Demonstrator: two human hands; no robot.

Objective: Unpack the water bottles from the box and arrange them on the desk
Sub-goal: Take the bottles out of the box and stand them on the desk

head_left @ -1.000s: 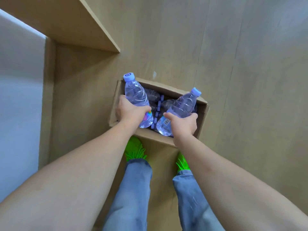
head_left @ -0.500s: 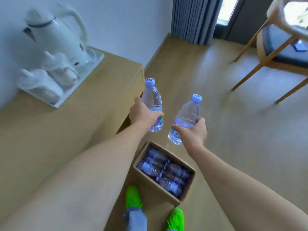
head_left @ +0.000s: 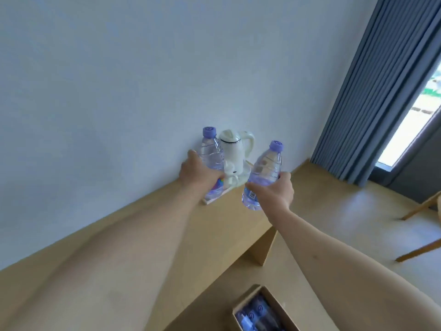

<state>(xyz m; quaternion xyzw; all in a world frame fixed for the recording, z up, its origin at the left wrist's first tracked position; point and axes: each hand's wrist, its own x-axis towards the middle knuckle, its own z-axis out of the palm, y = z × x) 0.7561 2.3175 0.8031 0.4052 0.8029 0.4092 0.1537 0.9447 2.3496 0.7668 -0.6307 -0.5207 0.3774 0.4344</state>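
My left hand grips a clear water bottle with a purple cap, held upright above the wooden desk in front of the kettle. My right hand grips a second clear bottle with a purple cap, tilted slightly right, above the desk's right end. The open cardboard box stands on the floor at the bottom, with several more bottles lying inside.
A white kettle and white cups stand on a tray against the wall at the desk's far end. Grey curtains hang at the right beside a window. Wooden chair legs show at the right edge.
Both hands lifted their bottles out of the box and up over the desk toward the kettle. The view swung up from the floor to the wall.
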